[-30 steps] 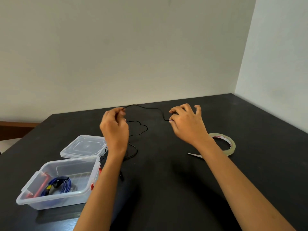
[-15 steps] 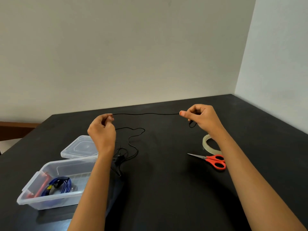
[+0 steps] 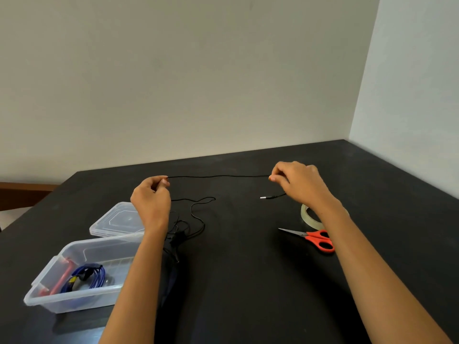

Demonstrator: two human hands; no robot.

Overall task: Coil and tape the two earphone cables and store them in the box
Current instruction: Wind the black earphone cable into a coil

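Both hands are pinching with forearms reaching forward.

The left hand (image 3: 151, 206) is curling into a loose fist, thumb and forefinger pressing together at its upper right, knuckles facing the camera, wrist bending slightly inward. The right hand (image 3: 299, 184) is hovering well apart from it at about the same height, thumb and forefinger pinching at its left edge, remaining fingers folding under, bare forearm angling in from the lower right.

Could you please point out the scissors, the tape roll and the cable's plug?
scissors (image 3: 319, 240): head view, red handle.
tape roll (image 3: 308, 217): head view, visible left rim.
plug (image 3: 267, 197): head view, metal tip end.
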